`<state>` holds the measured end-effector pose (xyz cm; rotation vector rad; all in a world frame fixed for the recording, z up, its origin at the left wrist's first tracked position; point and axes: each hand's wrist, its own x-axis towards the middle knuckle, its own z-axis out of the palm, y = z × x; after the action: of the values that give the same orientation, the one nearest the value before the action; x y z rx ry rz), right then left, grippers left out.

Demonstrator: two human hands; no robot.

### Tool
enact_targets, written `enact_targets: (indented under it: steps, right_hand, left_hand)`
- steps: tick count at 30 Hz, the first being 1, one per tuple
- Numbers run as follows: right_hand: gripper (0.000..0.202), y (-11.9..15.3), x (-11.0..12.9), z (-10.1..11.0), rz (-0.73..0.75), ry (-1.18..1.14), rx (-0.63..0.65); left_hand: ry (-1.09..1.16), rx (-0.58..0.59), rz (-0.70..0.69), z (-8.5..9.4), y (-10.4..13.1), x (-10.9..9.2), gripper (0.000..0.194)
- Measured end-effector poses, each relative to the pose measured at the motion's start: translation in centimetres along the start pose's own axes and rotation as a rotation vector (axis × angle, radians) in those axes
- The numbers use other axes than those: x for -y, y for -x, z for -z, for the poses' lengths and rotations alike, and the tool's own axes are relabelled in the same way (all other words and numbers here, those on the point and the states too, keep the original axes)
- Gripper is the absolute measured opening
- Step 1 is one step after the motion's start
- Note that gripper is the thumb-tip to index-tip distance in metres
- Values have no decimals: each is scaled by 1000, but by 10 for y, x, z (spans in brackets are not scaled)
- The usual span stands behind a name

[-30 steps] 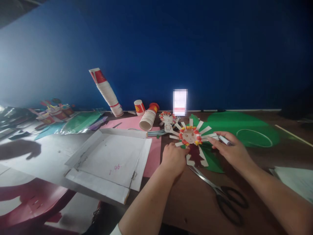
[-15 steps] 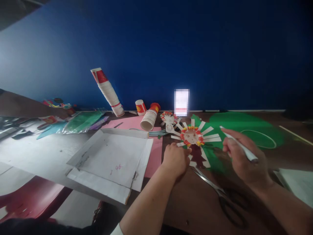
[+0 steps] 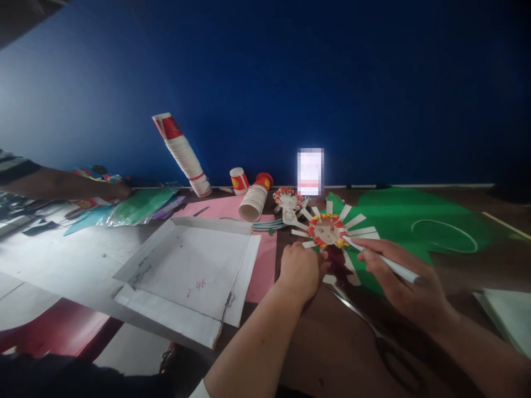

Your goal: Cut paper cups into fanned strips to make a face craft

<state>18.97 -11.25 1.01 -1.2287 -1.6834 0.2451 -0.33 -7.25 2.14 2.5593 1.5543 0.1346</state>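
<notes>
A paper doll point(image 3: 327, 231) lies flat on the table, with a drawn face, a red-and-yellow ring, white paper strips fanning out and a dark red body. My left hand point(image 3: 302, 271) has its curled fingers on the doll's left edge, holding it down. In my right hand point(image 3: 398, 276) is a white marker point(image 3: 394, 266), gripped like a pen, its tip at the right side of the doll's ring. Just below the doll lie scissors point(image 3: 384, 340), partly in the shadow of my right hand. A smaller paper doll point(image 3: 289, 207) rests behind it.
Stacked paper cups point(image 3: 185, 155), a single cup point(image 3: 238, 181) and a lying cup stack point(image 3: 254, 202) are at the back. A white box lid point(image 3: 178, 271) overlaps pink paper point(image 3: 263, 265). Green sheet point(image 3: 415, 210) spreads right. At left, another person's arm point(image 3: 62, 184) reaches toward plastic bags point(image 3: 141, 204).
My right hand has moved left, bringing the marker's tip to the doll's ring. My left hand stays on the doll. The other person's arm now shows its hand near the bags.
</notes>
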Motion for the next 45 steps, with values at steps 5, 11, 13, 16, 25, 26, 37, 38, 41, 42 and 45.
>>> enact_targets:
  steps: [5, 11, 13, 16, 25, 26, 37, 38, 41, 42, 45]
  right_hand:
    - [31, -10, -7, 7, -190, 139, -281]
    - [59, -37, -35, 3, -513, 58, -210]
    - [53, -39, -39, -1, -564, 89, -144]
    - [42, -37, -36, -7, -607, 30, -75]
    - [35, -31, -38, -16, -637, -202, -76]
    - [35, -31, -38, -16, -633, -207, -77]
    - [36, -28, -36, -17, -648, -274, -77]
    - [37, -27, -37, -16, -648, -266, -72]
    - [44, -28, -38, -13, -641, -122, -92]
    - [46, -29, -37, -11, -614, -56, -135]
    - [49, -31, -30, -5, -418, 46, -306]
  left_hand:
    - [10, 1, 11, -1, 0, 1, 31]
    - [-7, -28, 3, -6, -2, 1, 31]
    - [-8, -33, -1, -7, -1, 1, 31]
    - [-7, -33, -5, -7, 1, 2, 32]
    - [61, -80, -5, -11, 6, 4, 34]
    - [66, -90, -4, -10, 6, 3, 35]
    - [87, -154, 41, -8, 8, 3, 31]
    - [86, -152, 51, -8, 8, 3, 27]
    - [73, -143, 78, -8, 8, 3, 22]
    - [70, -141, 81, -8, 7, 4, 23]
    - [62, -129, 83, -8, 7, 3, 24]
